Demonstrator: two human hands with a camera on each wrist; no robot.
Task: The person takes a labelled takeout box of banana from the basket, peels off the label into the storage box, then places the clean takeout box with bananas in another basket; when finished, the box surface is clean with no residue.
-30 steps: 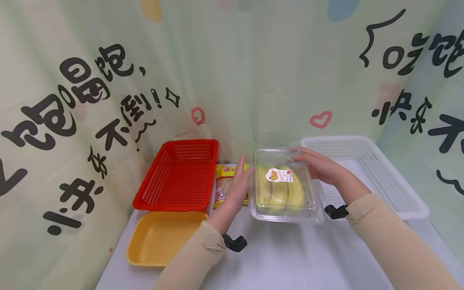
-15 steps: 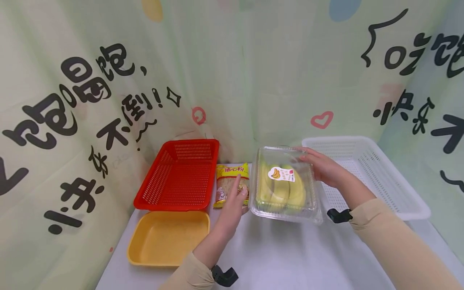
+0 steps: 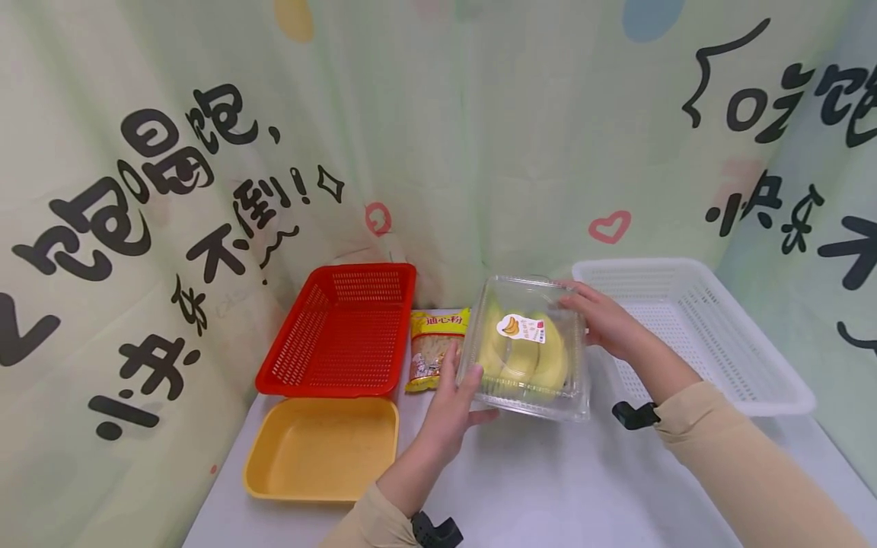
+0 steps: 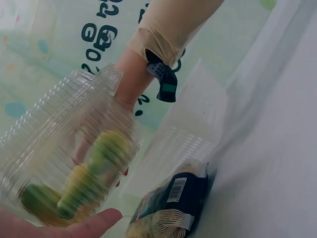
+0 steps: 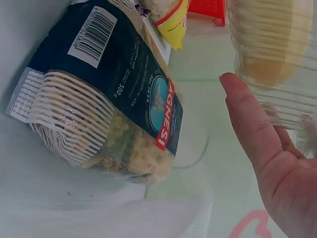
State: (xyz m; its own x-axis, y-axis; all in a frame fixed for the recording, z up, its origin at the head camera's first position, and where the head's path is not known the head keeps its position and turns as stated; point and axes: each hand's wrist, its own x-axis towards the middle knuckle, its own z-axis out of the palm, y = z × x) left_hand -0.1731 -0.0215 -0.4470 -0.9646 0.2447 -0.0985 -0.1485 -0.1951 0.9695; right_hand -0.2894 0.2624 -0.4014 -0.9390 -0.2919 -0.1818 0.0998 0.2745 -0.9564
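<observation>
A clear plastic clamshell box of bananas (image 3: 524, 346) with a banana label is held up, tilted, at mid table. My right hand (image 3: 599, 316) grips its right upper side, fingertips over the lid's edge. Along the box's lower left side, my left hand (image 3: 448, 411) rests with fingers extended and thumb spread. Both wrist views show the box (image 4: 74, 163) from below, with the yellow-green bananas inside. Beneath it lies a bag of Agnesi pasta (image 5: 109, 99) with a dark blue label, hidden by the box in the head view.
Behind the left hand lies a yellow-topped food packet (image 3: 428, 365). A red basket (image 3: 349, 335) and a yellow tray (image 3: 322, 449) stand at left, a white basket (image 3: 754, 358) at right. A printed curtain (image 3: 479, 152) hangs behind the table.
My left hand drew back from the box's left side, then came to its lower left corner. The box has turned slightly and shifted a little left, still in my right hand.
</observation>
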